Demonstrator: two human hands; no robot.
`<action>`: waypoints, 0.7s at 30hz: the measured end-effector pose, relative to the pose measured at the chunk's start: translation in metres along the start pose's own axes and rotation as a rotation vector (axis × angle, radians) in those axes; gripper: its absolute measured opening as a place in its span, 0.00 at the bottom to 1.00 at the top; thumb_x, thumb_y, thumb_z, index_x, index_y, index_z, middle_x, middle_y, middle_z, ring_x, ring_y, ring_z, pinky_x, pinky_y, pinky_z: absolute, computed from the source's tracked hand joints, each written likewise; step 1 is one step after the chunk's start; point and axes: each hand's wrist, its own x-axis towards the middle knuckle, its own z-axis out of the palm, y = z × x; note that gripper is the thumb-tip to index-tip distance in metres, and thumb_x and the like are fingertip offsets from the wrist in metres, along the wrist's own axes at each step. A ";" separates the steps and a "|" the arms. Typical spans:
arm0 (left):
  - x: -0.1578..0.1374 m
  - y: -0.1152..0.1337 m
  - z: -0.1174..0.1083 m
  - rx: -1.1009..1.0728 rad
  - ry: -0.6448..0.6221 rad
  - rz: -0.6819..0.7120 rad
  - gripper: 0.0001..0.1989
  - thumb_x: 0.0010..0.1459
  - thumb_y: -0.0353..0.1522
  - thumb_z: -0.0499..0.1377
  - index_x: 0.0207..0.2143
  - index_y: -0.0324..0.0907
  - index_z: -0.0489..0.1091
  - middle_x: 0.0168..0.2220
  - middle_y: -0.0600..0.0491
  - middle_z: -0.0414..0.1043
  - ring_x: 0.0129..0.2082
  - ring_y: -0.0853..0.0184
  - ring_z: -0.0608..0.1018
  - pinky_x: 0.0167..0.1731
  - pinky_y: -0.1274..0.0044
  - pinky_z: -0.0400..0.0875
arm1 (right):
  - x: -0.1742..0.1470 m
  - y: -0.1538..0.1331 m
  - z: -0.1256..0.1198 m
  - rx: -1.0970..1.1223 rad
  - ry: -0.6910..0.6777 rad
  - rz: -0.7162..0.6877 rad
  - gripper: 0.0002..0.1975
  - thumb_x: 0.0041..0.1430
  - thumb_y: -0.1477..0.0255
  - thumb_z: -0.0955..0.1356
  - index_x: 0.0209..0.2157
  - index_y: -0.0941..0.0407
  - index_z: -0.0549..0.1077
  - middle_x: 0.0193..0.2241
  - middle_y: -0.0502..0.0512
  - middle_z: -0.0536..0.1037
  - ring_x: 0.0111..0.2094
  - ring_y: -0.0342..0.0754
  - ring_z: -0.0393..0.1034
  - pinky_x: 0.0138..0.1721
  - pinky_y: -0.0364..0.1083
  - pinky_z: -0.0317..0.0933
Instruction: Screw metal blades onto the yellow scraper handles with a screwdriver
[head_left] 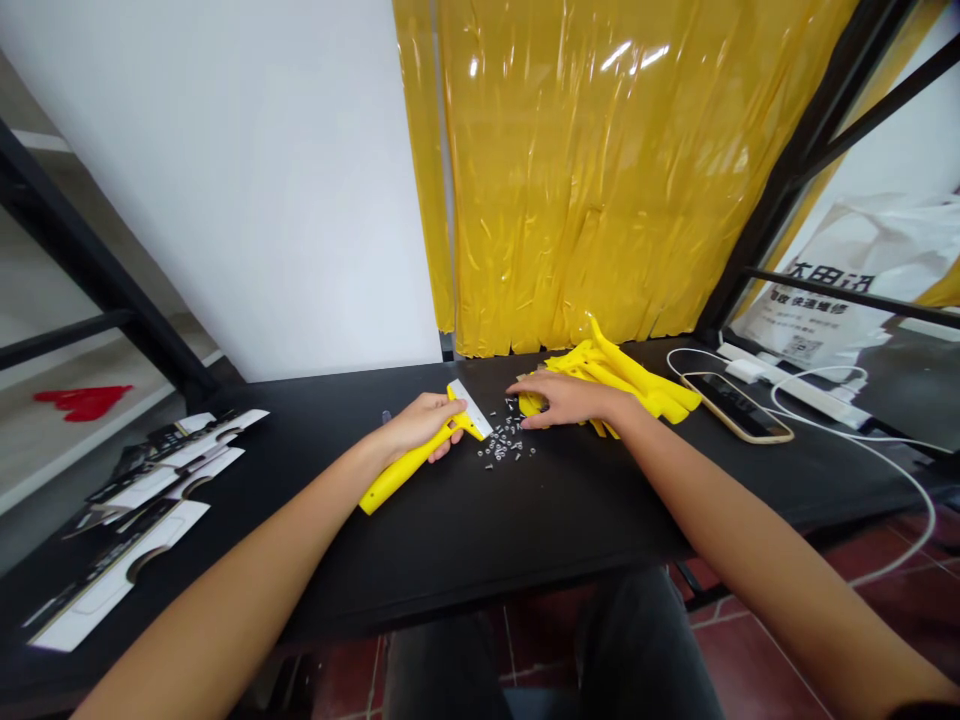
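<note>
My left hand [420, 425] is closed around a yellow-handled scraper [402, 478]. The scraper's pale, flat blade end [471, 408] points up and to the right, and its handle slants down toward me. Just right of the blade lies a loose scatter of small metal screws and nuts [504, 440]. At the far edge of that scatter is my right hand [562, 397], fingers curved and apart, with nothing visible between them. Behind and beside the right hand is a pile of yellow plastic scraper parts [637, 375], partly hidden by the hand and wrist.
Printed black-and-white card sleeves [150, 485] lie at the left of the black table [480, 540]. A phone [739, 408], white cables [900, 470] and a power strip [795, 385] sit at the right. A yellow plastic curtain [600, 180] and white panel [247, 200] stand behind.
</note>
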 end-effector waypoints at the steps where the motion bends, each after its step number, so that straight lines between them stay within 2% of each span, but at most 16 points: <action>1: 0.000 0.000 0.001 0.000 -0.006 0.002 0.19 0.63 0.44 0.56 0.25 0.40 0.68 0.20 0.51 0.69 0.10 0.73 0.67 0.10 0.79 0.56 | 0.000 -0.001 -0.001 -0.002 0.011 -0.016 0.31 0.57 0.58 0.71 0.61 0.51 0.69 0.57 0.61 0.73 0.57 0.60 0.66 0.58 0.57 0.59; 5: -0.001 0.002 0.002 0.014 -0.004 0.002 0.20 0.63 0.44 0.56 0.24 0.40 0.68 0.20 0.51 0.69 0.11 0.72 0.68 0.10 0.79 0.55 | 0.003 -0.005 -0.001 0.007 0.078 -0.078 0.21 0.59 0.68 0.70 0.54 0.52 0.75 0.49 0.60 0.78 0.52 0.57 0.69 0.55 0.57 0.61; 12: 0.001 0.001 0.001 0.016 -0.018 0.012 0.19 0.64 0.43 0.55 0.25 0.40 0.68 0.21 0.51 0.69 0.10 0.72 0.68 0.10 0.78 0.55 | 0.014 -0.004 0.016 -0.005 0.203 -0.043 0.13 0.62 0.73 0.66 0.46 0.54 0.79 0.41 0.60 0.80 0.47 0.55 0.68 0.51 0.56 0.62; 18: 0.002 -0.002 -0.001 0.013 -0.021 0.012 0.19 0.63 0.44 0.56 0.26 0.40 0.69 0.21 0.51 0.70 0.11 0.72 0.68 0.10 0.78 0.56 | 0.010 -0.007 0.007 -0.036 0.124 -0.086 0.14 0.63 0.74 0.66 0.48 0.54 0.78 0.42 0.58 0.80 0.45 0.54 0.67 0.48 0.52 0.62; 21: 0.003 -0.003 -0.001 0.014 -0.024 0.011 0.19 0.63 0.45 0.57 0.26 0.40 0.69 0.21 0.52 0.69 0.11 0.72 0.69 0.09 0.79 0.56 | 0.006 -0.009 -0.002 -0.012 0.072 -0.090 0.12 0.60 0.72 0.69 0.45 0.53 0.79 0.40 0.56 0.80 0.44 0.53 0.68 0.47 0.51 0.62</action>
